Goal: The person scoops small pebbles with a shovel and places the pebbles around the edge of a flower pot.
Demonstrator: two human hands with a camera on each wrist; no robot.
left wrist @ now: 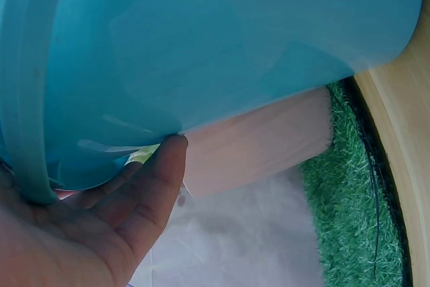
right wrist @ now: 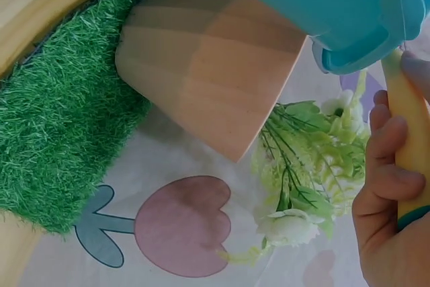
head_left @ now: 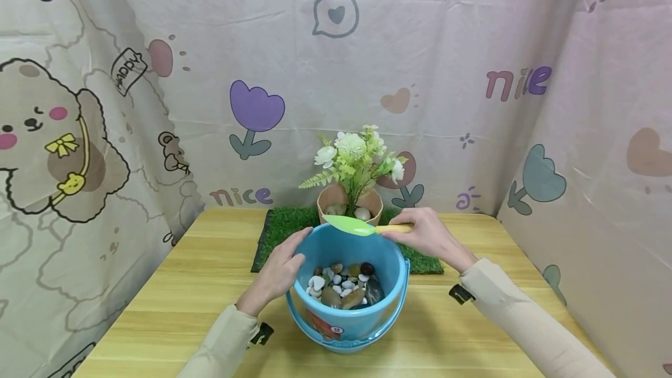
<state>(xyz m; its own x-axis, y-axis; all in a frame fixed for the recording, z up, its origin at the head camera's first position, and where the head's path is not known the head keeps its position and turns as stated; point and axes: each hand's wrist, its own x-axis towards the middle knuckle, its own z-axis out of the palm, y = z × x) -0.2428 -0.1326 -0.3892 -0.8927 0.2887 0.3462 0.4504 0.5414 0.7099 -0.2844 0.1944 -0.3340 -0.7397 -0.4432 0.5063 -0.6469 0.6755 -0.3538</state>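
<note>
A blue bucket is standing on the wooden desk, about midway between its left and right edges, with its handle hanging down on the near side. Stones in white, brown and black are lying on the bottom of it. The left hand is holding the bucket's rim on the side toward the desk's left edge, its grip nearly closed, fingers reaching along the outer wall and thumb at the rim. The right hand is gripping the yellow handle of a small shovel, fingers curled around it, and its green blade is pointing toward the desk's left side, above the bucket's far rim; whether blade and rim are touching cannot be told. Just behind the bucket, a peach-coloured pot is sitting on a green grass mat near the middle of the desk's far edge. White flowers with pale green leaves are rising from the pot, and pale stones are lying inside it. Beyond the far edge, a printed cloth is hanging.
</note>
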